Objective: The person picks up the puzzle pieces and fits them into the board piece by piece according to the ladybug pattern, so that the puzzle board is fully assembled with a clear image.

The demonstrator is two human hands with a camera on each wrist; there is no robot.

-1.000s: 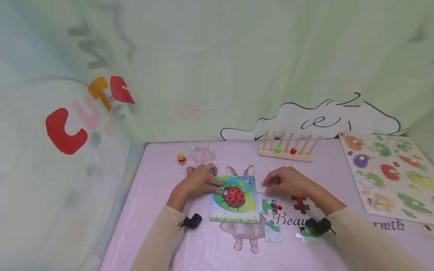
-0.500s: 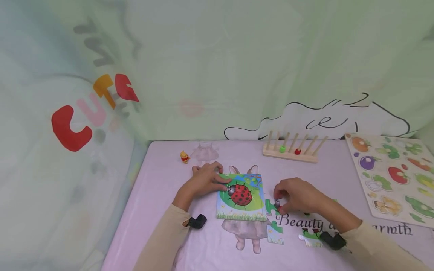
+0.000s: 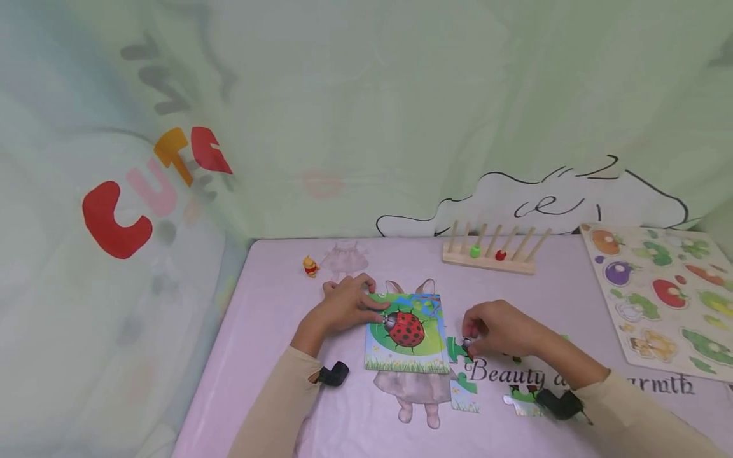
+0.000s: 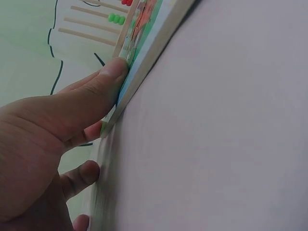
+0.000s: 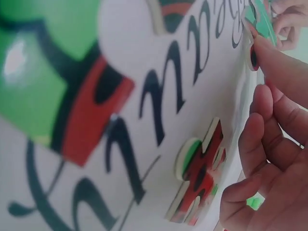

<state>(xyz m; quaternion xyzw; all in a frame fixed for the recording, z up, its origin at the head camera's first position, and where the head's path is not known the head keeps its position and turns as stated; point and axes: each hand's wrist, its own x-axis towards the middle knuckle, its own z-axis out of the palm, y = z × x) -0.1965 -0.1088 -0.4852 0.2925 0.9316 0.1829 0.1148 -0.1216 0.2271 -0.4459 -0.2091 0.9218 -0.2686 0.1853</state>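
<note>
A square ladybug puzzle board (image 3: 408, 359) lies on the table, and my left hand (image 3: 343, 304) grips its left edge. In the left wrist view the thumb (image 4: 113, 70) presses on the board's edge, with another finger close behind it. Right of the board, my right hand (image 3: 501, 327) pinches a jigsaw puzzle piece (image 5: 253, 57) between thumb and fingers. A green jigsaw piece (image 3: 455, 350) lies just left of those fingertips. Nearer the front are a grassy corner piece (image 3: 465, 404) and another green-and-red piece (image 3: 523, 407). A red-and-black piece (image 5: 199, 180) lies below the right hand.
At the back stands a wooden peg rack (image 3: 487, 261) with green and red beads. A vegetable puzzle board (image 3: 647, 324) lies at the right. The small yellow bear figure (image 3: 310, 267) stands at the back left, near a curtain wall.
My right hand has come down and towards me from beside the board, and its fingers have closed on a jigsaw piece. The left hand stays on the board; the head view shifts slightly.
</note>
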